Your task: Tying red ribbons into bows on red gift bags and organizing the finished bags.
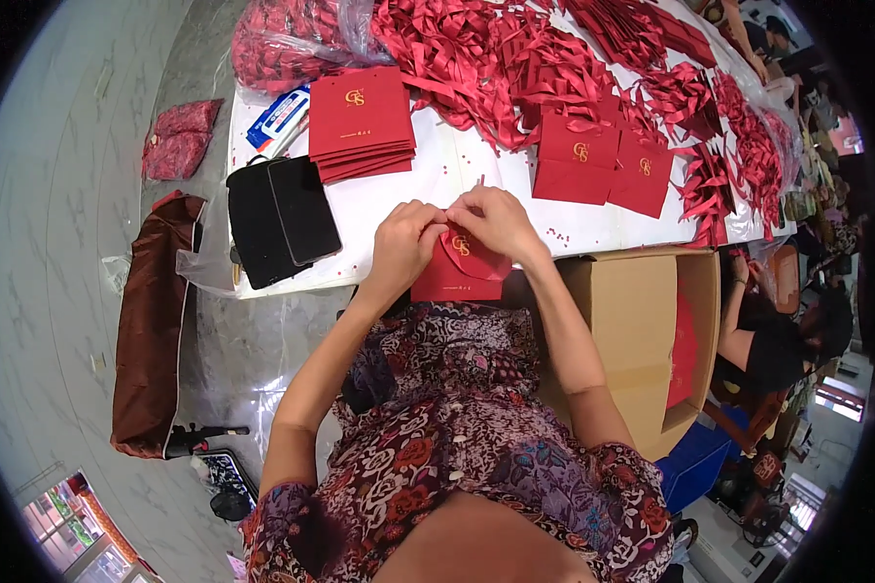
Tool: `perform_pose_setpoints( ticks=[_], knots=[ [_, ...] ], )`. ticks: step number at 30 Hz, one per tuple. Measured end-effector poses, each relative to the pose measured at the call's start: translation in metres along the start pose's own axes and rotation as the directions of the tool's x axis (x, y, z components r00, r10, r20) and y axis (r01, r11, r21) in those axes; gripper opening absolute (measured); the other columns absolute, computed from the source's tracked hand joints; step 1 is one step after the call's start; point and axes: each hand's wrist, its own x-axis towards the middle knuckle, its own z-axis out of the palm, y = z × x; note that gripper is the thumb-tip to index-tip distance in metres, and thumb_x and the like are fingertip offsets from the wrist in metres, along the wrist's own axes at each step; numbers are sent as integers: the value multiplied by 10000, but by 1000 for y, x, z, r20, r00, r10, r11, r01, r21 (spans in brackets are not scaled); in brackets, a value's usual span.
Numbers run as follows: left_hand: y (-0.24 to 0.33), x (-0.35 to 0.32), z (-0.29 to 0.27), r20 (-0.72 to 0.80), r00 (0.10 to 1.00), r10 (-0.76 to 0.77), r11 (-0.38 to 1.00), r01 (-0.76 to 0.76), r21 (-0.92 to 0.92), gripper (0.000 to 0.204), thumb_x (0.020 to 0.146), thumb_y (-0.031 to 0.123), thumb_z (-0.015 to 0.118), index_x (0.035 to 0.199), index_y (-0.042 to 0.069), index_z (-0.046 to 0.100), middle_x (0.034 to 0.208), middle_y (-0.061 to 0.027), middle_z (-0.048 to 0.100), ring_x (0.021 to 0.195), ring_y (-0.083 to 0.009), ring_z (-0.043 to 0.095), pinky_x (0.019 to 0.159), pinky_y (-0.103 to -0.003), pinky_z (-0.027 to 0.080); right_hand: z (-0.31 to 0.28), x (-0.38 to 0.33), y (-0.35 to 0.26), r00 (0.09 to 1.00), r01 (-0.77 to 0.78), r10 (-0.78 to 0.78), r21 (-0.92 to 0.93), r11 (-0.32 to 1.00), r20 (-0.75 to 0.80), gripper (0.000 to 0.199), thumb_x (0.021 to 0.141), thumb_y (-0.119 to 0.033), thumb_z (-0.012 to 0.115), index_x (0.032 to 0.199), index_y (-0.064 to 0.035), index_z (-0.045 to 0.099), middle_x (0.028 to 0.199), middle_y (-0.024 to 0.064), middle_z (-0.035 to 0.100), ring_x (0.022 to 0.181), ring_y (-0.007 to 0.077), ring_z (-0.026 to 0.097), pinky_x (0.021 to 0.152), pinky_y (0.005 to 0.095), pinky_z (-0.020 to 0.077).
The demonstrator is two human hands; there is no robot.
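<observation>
A small red paper bag [455,285] with a gold emblem lies at the table's near edge, right in front of my body. My left hand [408,243] is closed, thumb and fingers pinched at the bag's upper edge on a thin red ribbon. Close against it, my right hand [496,222] also pinches the ribbon, and a short end sticks up above the fingers. Part of the ribbon curves down over the bag's front. My fingers hide the exact spot where ribbon and bag meet.
A stack of red bags [360,121] stands at the back left, beside a black pouch [262,228] and a dark phone [303,209]. Piles of red ribbon [457,68] cover the far side. Two ribboned bags [576,170] lie right. An open cardboard box [627,340] stands below the table's right edge.
</observation>
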Motion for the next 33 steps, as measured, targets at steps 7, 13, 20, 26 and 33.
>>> perform_pose_setpoints(
  ticks=[7,13,20,26,33],
  knots=[
    [2,3,-2,-45,984,172,985,-171,10,95,758,24,716,846,24,680,825,-101,617,767,-279,595,689,-368,492,11,25,36,929,-226,18,530,817,369,179,880,-135,673,907,36,718,816,49,710,741,84,615,698,242,497],
    [-6,3,-2,-75,997,38,997,-43,-67,94,767,31,718,850,26,674,817,-107,578,771,-286,591,687,-380,487,36,26,18,980,-186,198,350,918,1,253,822,-262,697,849,-13,736,724,103,695,654,179,652,646,317,507],
    [-20,-2,2,0,986,-169,985,169,-29,137,766,98,755,859,27,684,813,-124,597,744,-310,600,681,-391,486,33,30,37,910,13,106,283,959,-400,286,833,-315,712,876,-33,734,739,109,679,671,245,655,657,361,505],
    [-28,3,8,-60,967,-247,969,245,-33,186,762,204,775,827,38,720,807,-115,625,738,-311,608,691,-399,487,9,12,26,926,-297,297,36,954,-232,297,820,-312,728,799,-22,669,828,144,690,749,299,667,676,395,510],
    [-25,38,25,-61,993,-100,932,115,344,211,744,253,788,812,64,724,801,-96,650,808,-286,611,735,-404,477,29,17,35,947,-213,183,-88,973,-265,228,816,-244,728,824,-25,664,814,148,679,764,325,664,680,432,506]
  ],
)
